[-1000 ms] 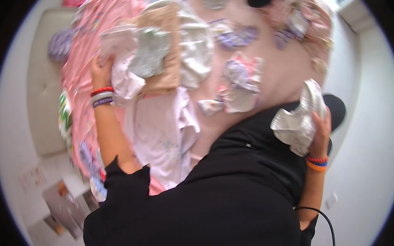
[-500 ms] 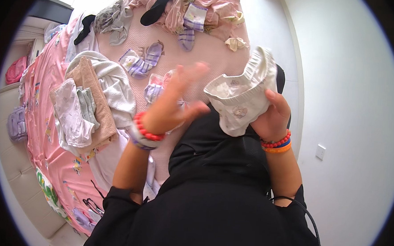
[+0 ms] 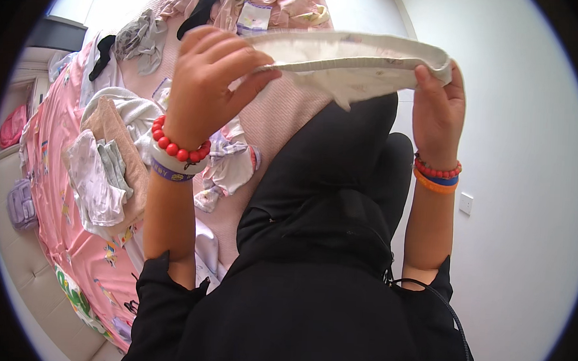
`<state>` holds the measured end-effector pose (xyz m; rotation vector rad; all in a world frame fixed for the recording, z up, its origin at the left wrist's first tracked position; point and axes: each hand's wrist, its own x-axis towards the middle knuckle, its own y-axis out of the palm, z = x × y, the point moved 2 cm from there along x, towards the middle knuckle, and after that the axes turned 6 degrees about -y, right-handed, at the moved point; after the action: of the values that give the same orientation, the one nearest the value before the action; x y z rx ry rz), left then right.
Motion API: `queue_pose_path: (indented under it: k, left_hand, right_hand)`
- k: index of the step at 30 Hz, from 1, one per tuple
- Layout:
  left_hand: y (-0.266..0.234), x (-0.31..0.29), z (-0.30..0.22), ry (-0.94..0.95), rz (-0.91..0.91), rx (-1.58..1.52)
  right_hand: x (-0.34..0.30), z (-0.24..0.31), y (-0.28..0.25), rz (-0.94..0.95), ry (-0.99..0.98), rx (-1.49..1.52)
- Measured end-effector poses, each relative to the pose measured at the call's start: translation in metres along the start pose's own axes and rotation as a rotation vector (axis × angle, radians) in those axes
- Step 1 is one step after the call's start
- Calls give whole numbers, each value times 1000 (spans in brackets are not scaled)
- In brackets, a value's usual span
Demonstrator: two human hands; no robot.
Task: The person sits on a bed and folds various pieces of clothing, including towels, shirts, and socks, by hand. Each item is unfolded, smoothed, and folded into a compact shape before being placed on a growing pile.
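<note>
A pair of white underpants [image 3: 366, 80] with an elastic waistband and a small print hangs stretched wide between my two hands, above my knees. My left hand [image 3: 219, 79] is closed on one end of the waistband, thumb against the fingers. The other end is pinched in my right hand [image 3: 440, 103], with the thumb on the near edge of the band. The waist opening faces up towards me, and the lower part of the garment droops over my black trousers.
On the pink bed [image 3: 285, 125] to my left lies a stack of folded clothes and towels [image 3: 110, 164]. Crumpled white and purple garments [image 3: 227, 167] lie beside my leg. A heap of pink clothes [image 3: 285, 7] and a black sock [image 3: 203, 9] are farther off. A white wall [image 3: 514, 127] rises at my right.
My left hand has taken hold of the waistband, which hung from my right hand alone. Both hands have risen and moved apart, stretching the underpants sideways.
</note>
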<state>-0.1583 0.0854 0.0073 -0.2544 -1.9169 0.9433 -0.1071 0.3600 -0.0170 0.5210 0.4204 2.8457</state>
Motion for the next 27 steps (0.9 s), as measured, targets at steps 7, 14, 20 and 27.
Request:
queue_pose_path:
  k: [7, 14, 20, 27]
  left_hand:
    - [1, -34, -38, 7, 7, 109]
    - [56, -131, -85, -97, 390, -228]
    - [63, -152, -78, -434, 522, -646]
    - [63, -144, -74, -315, 545, -435]
  right_hand:
    - [-16, 26, -36, 544, -408, -725]
    - [-132, -10, -91, 583, 138, -801]
    - [-143, -18, -94, 561, 112, -815]
    - [-156, -35, -87, 725, -87, -1116]
